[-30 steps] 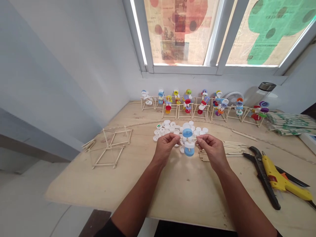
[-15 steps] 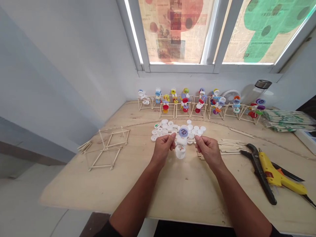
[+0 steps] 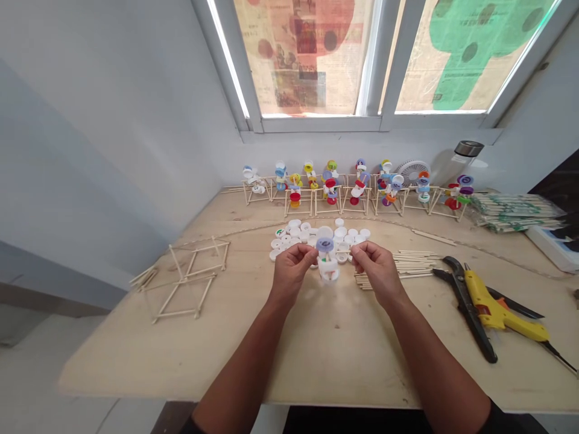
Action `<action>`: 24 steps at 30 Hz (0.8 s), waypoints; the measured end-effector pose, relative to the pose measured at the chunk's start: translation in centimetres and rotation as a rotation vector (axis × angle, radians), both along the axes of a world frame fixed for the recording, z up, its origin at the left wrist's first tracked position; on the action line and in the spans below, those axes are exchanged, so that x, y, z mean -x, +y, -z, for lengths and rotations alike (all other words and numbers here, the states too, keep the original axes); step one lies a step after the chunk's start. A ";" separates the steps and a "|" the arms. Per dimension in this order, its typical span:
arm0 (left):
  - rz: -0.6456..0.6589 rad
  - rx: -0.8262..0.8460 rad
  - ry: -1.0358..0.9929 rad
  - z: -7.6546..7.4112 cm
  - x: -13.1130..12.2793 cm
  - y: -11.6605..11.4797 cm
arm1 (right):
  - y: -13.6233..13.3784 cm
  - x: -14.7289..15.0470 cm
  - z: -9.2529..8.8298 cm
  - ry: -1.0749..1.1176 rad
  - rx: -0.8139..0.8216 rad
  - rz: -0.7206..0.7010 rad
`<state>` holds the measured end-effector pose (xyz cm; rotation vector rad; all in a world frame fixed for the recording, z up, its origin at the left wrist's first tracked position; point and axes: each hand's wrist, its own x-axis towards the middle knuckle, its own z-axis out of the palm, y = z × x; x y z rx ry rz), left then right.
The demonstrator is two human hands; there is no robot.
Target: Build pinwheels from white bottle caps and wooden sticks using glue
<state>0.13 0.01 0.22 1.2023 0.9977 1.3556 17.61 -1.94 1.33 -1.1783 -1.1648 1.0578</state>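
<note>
Between my left hand (image 3: 292, 271) and my right hand (image 3: 374, 270) hangs a bottle-cap spinner (image 3: 326, 262), a stack of white and blue caps on a thin wooden stick. Each hand pinches one end of the stick in its fingertips. A white cap with a red mark sits lowest, and a blue-topped cap shows above it. Just behind my hands lies a loose heap of white bottle caps (image 3: 307, 238), partly hidden by my fingers. Loose wooden sticks (image 3: 398, 268) lie beyond my right hand.
A plywood table (image 3: 335, 352) holds a row of stick frames with coloured cap spinners (image 3: 330, 190) along the wall. An unfinished-looking stick frame (image 3: 190, 280) lies left. To the right are a yellow glue gun (image 3: 493, 310), black-handled snips (image 3: 464, 304), bundled sticks (image 3: 513, 212), a fan (image 3: 412, 173).
The caps have rotated about the stick, with blue faces giving way to a white cap with a red mark below. The whole scene has shifted left and slightly up in view.
</note>
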 end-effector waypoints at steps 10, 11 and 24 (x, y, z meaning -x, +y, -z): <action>-0.022 -0.012 -0.041 -0.3 0.0 -0.1 | 0.1 -0.1 -0.1 0.084 0.013 -0.038; -0.025 -0.008 -0.037 -0.3 0.0 -0.1 | 0.0 -0.1 -0.1 0.085 0.013 -0.040; 0.080 0.033 -0.058 -0.3 -0.6 -0.5 | -0.1 0.3 -0.3 0.113 0.035 -0.051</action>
